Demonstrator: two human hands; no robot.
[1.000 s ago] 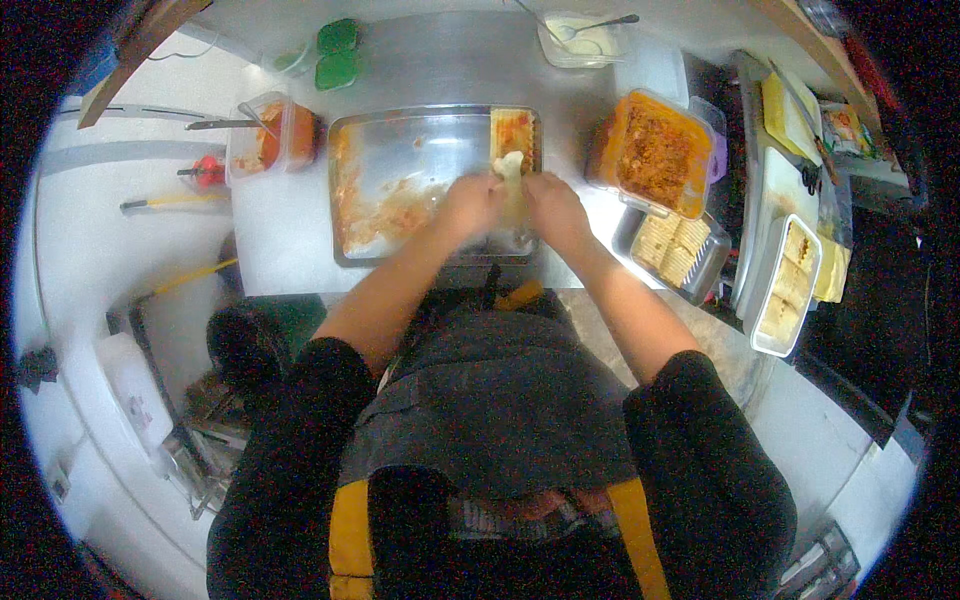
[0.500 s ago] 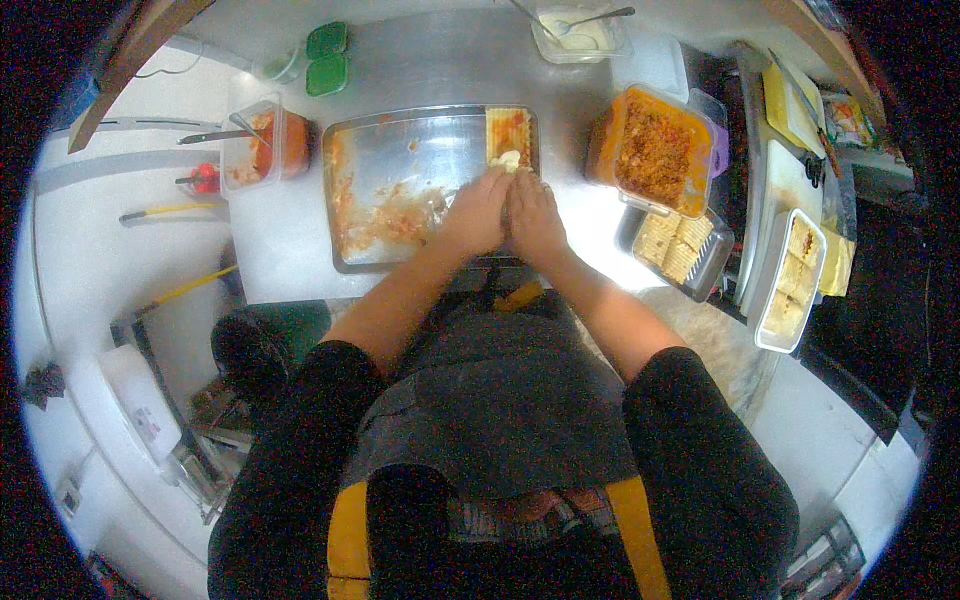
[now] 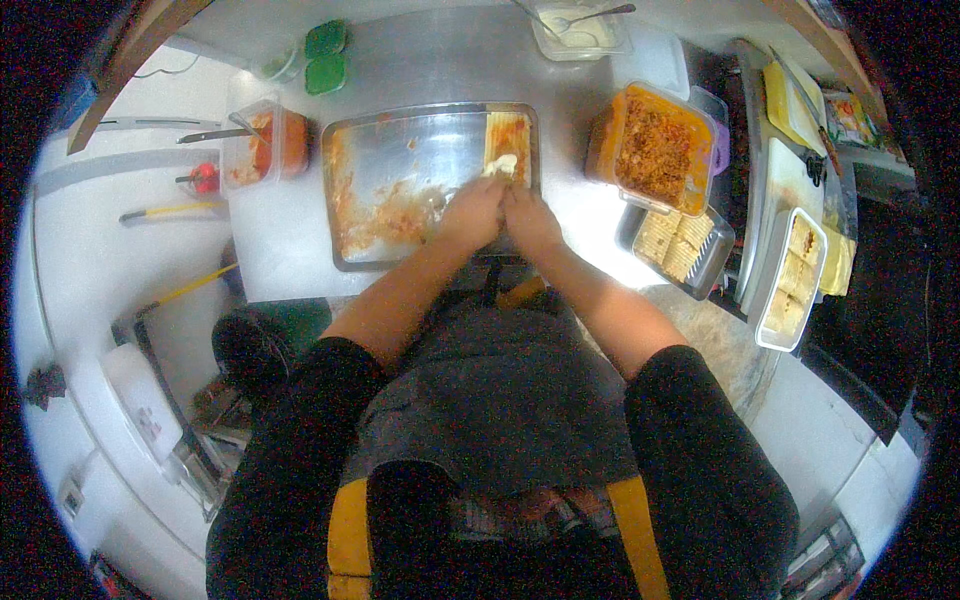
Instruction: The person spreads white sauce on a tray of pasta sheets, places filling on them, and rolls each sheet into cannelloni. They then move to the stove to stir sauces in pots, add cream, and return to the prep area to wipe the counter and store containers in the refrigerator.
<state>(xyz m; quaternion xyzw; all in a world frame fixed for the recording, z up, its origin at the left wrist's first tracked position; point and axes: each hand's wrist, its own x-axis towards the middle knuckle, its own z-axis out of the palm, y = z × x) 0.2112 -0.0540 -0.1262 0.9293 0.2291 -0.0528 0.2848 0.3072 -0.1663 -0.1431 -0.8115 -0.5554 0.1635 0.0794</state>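
Observation:
A shallow metal tray [image 3: 400,140] smeared with red sauce lies before me. Along its right side is a ridged pasta sheet [image 3: 510,128] with red sauce on it. A lump of white cream [image 3: 503,165] sits on the sheet just beyond my fingertips. My left hand [image 3: 474,212] and my right hand [image 3: 531,220] are side by side at the sheet's near end. Their fingers are curled in and pinching there, seemingly on the pasta. The hands hide that near end and exactly what the fingertips grip.
Right of the tray stand a tub of chunky red-brown filling [image 3: 660,150] and a container of ridged pasta [image 3: 672,245]. Farther right is a white dish of filled pasta [image 3: 790,285]. A sauce tub [image 3: 265,150] stands left. A cream tub with spoons [image 3: 580,35] is at the back.
Both hands have drawn slightly toward me, with fingers more curled and fingertips closer together. More of the white cream shows beyond them.

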